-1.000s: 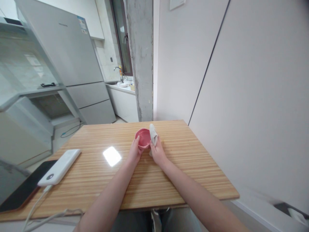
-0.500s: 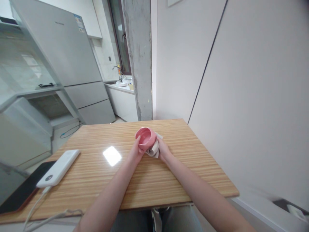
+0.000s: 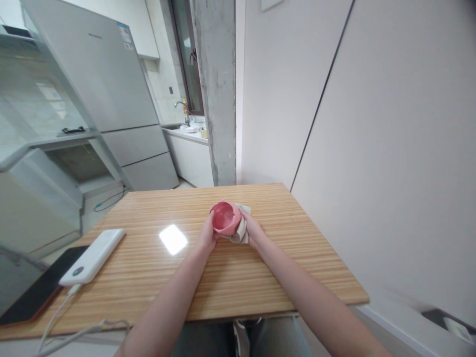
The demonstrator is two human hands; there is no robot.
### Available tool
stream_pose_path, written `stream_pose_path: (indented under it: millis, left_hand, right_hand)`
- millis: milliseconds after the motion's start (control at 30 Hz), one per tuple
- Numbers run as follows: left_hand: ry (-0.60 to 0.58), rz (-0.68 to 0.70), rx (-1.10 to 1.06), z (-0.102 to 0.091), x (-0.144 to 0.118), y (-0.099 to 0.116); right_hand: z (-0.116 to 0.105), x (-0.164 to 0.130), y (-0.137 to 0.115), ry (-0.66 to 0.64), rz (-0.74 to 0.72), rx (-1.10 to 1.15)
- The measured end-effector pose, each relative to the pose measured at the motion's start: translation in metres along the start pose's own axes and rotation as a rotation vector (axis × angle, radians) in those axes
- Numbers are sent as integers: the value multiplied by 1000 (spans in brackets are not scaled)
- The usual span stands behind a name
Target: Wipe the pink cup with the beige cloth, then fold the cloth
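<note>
A pink bowl (image 3: 227, 221) is held tilted over the middle of the table, its opening turned toward me. My left hand (image 3: 208, 232) grips the bowl at its left side, the thumb at the rim. My right hand (image 3: 253, 228) is closed on a light grey-beige cloth (image 3: 241, 234), which is bunched against the bowl's right side and underside. The fingers of both hands are partly hidden behind the bowl and cloth.
The wood-grain table (image 3: 297, 267) stands in front of me. On its left lie a white power bank (image 3: 92, 258) with a cable (image 3: 55, 317) and a dark flat device (image 3: 40, 287). A white wall (image 3: 390, 148) borders the right; a fridge (image 3: 89, 74) stands beyond.
The bowl has turned in my hands, so its opening faces me more squarely, and it sits slightly lower. The cloth stays pressed at its right side.
</note>
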State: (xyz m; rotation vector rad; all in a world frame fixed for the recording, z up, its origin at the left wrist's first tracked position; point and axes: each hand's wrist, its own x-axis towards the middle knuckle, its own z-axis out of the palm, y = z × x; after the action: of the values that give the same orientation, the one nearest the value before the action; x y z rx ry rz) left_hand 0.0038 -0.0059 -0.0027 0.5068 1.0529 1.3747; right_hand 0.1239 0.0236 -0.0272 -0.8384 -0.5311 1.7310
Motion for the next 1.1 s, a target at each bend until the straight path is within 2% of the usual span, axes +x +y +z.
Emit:
stream_pose_path:
  millis: [100,167,267,367,433,533,600,733,833,933,1000,1033,1100]
  left_hand:
    - [61,80,-21,-2,1,4]
    - [46,103,26,-4,1,5]
    - [-43,30,126,-5,-1,2]
    - [-136,-62,165,-6,0,-3]
    - [-90,-7,146,-7,2,-5]
    - [73,110,56,-8,5,-2]
    - [150,124,-31,-10,7,3]
    - [180,162,-208,-13,7,16]
    - [102,202,-293,-13,5,23]
    - [17,245,-299,-10,3,25]
    - [-6,274,-257,-7,2,22]
    - [-15,279,-221,-5,2,19]
    - [-39,275,-124,-2,0,12]
  right_hand:
    - [5,-1,3,-64,44,4]
    - [3,1,1,-20,26,4]
    - [-4,4,-8,105,-34,-4]
    - [-6,3,-13,123,-34,-27]
    - [-2,0,-12,70,-16,-18]
    - [5,-7,-7,-28,14,-17]
    - [8,-12,-3,-82,50,-69]
    - [4,-16,-2,-201,68,-256]
    - [-5,-12,-6,-204,-33,-465]
    - [-11,-7,-14,7,-292,-753]
    - [-10,-8,-19,113,-467,-828]
    - [-8,-10,-21,102,-500,-809]
    - [-4,-14,-22,-23,-437,-725]
